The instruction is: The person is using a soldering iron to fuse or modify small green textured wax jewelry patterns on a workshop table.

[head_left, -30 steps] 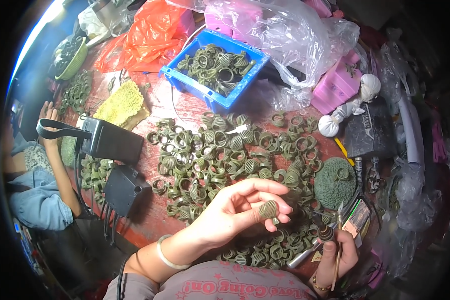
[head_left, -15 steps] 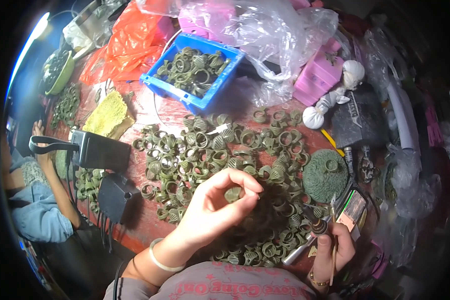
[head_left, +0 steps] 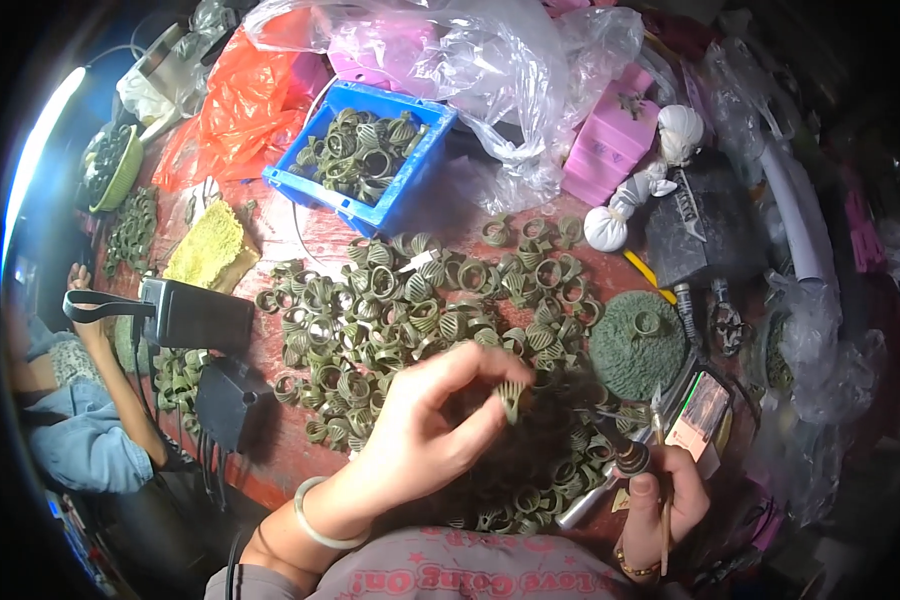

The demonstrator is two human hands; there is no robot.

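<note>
Left hand [head_left: 415, 425]: grip narrow, pinching one green ring [head_left: 512, 399] between thumb and fingers, above the counter [head_left: 272, 218]. Right hand [head_left: 678, 488]: grip wrapped round a dark-handled tool [head_left: 630, 458] and a thin stick [head_left: 666, 530]; tool tip apart from ring. Step, judged: single piece held up for handling. Next move seems to call for a light, steady pinch. Ring: olive, broad ribbed face, tapering downward; inner band unclear.

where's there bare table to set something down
Bare red tabletop lies between rough yellow sponge and blue plastic bin, crossed by a thin cable; another patch separates the angular black box from the ribbed green rings crowding the middle.
</note>
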